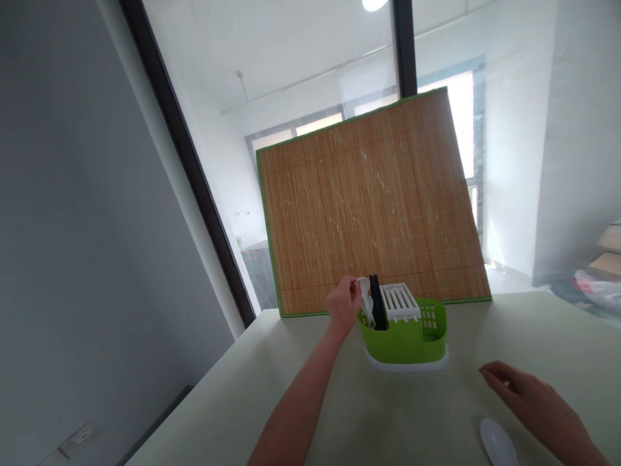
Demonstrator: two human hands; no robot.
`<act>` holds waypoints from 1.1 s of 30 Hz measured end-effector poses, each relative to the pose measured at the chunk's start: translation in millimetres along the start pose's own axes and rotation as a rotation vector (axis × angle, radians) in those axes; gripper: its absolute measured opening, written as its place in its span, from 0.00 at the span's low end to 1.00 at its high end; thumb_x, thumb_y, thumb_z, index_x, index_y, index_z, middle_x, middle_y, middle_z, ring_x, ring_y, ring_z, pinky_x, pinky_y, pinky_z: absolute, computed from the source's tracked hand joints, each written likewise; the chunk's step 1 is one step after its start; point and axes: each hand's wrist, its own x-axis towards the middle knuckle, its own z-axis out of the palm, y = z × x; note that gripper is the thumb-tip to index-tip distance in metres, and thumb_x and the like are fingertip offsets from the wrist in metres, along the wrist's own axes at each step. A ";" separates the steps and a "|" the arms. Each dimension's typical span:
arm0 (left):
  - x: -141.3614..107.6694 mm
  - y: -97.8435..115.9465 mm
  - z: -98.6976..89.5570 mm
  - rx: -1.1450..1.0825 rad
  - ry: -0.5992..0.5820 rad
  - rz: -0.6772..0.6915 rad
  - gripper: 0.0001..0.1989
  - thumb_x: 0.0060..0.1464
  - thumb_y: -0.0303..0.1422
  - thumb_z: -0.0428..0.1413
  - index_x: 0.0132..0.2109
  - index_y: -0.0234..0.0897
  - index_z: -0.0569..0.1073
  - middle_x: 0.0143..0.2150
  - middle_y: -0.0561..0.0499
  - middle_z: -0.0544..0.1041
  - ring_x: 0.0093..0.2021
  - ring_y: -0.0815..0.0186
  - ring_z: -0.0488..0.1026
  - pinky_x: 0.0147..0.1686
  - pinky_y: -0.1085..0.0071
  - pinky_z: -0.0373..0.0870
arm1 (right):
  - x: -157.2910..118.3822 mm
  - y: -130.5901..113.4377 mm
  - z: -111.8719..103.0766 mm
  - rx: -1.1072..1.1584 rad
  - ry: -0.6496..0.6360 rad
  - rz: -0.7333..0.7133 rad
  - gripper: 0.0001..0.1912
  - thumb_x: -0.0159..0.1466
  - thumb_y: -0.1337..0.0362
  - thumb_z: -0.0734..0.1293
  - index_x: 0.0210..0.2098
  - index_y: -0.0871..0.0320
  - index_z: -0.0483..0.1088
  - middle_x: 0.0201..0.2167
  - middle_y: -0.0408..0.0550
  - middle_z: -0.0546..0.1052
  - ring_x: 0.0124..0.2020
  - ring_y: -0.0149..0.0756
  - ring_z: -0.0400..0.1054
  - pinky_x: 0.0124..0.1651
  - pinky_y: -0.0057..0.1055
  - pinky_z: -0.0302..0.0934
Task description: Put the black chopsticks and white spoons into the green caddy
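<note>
My left hand is closed in a pinch at the top of a white spoon, at the left end of a green cutlery caddy. The spoon's lower part points down into the caddy. Another white spoon and black chopsticks stand right beside it. A white slotted rack tops the caddy's middle. My right hand hovers over the table's right side, fingers loosely bent and apart from the thumb, with nothing visible in it. Below it lies a white spoon, cut off by the frame's bottom edge.
The caddy stands on a pale table. Behind it, a green-edged bamboo mat leans upright against a glass partition with dark posts. A grey wall rises at the left. Boxes and plastic bags sit beyond the table at the right.
</note>
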 end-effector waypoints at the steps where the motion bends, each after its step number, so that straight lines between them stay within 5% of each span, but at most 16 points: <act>1: -2.6 -3.1 4.9 0.031 -0.037 -0.003 0.10 0.60 0.38 0.48 0.38 0.39 0.70 0.28 0.53 0.76 0.26 0.69 0.70 0.25 0.74 0.54 | 0.1 1.1 0.8 -0.003 -0.013 -0.005 0.21 0.61 0.44 0.54 0.36 0.45 0.73 0.34 0.45 0.79 0.36 0.47 0.74 0.39 0.40 0.63; 12: -18.6 -25.3 28.9 0.198 -0.358 -0.131 0.09 0.61 0.37 0.47 0.42 0.40 0.68 0.31 0.53 0.76 0.31 0.66 0.72 0.28 0.73 0.56 | 0.8 8.9 12.6 0.005 -0.148 -0.067 0.18 0.62 0.48 0.54 0.35 0.47 0.71 0.34 0.45 0.78 0.36 0.44 0.73 0.42 0.38 0.61; 23: -14.6 -28.8 35.8 0.198 -0.469 -0.125 0.12 0.54 0.34 0.56 0.46 0.41 0.67 0.31 0.55 0.76 0.33 0.65 0.73 0.31 0.73 0.59 | -0.9 5.1 14.3 -0.002 -0.202 -0.076 0.17 0.62 0.52 0.54 0.34 0.49 0.71 0.33 0.47 0.78 0.36 0.44 0.73 0.42 0.37 0.60; 26: -15.6 -25.6 29.0 0.172 -0.425 -0.134 0.17 0.54 0.35 0.56 0.51 0.41 0.65 0.29 0.56 0.74 0.32 0.65 0.72 0.30 0.73 0.59 | -0.9 8.6 15.2 0.040 -0.208 -0.103 0.16 0.61 0.51 0.56 0.30 0.51 0.71 0.29 0.46 0.78 0.33 0.42 0.72 0.39 0.34 0.61; 29: -26.7 -17.9 16.9 0.036 -0.226 -0.148 0.15 0.58 0.37 0.51 0.52 0.40 0.65 0.30 0.56 0.72 0.31 0.67 0.70 0.30 0.74 0.58 | -3.0 7.3 17.5 0.079 -0.232 -0.098 0.19 0.59 0.48 0.58 0.24 0.53 0.70 0.24 0.46 0.77 0.28 0.39 0.71 0.30 0.29 0.61; 33: -72.6 0.7 7.2 -0.232 -0.085 -0.178 0.11 0.60 0.37 0.48 0.47 0.38 0.68 0.27 0.56 0.69 0.27 0.71 0.66 0.29 0.76 0.58 | -8.8 0.6 23.2 0.094 -0.352 -0.006 0.20 0.59 0.48 0.58 0.26 0.56 0.69 0.19 0.43 0.71 0.15 0.31 0.64 0.14 0.25 0.52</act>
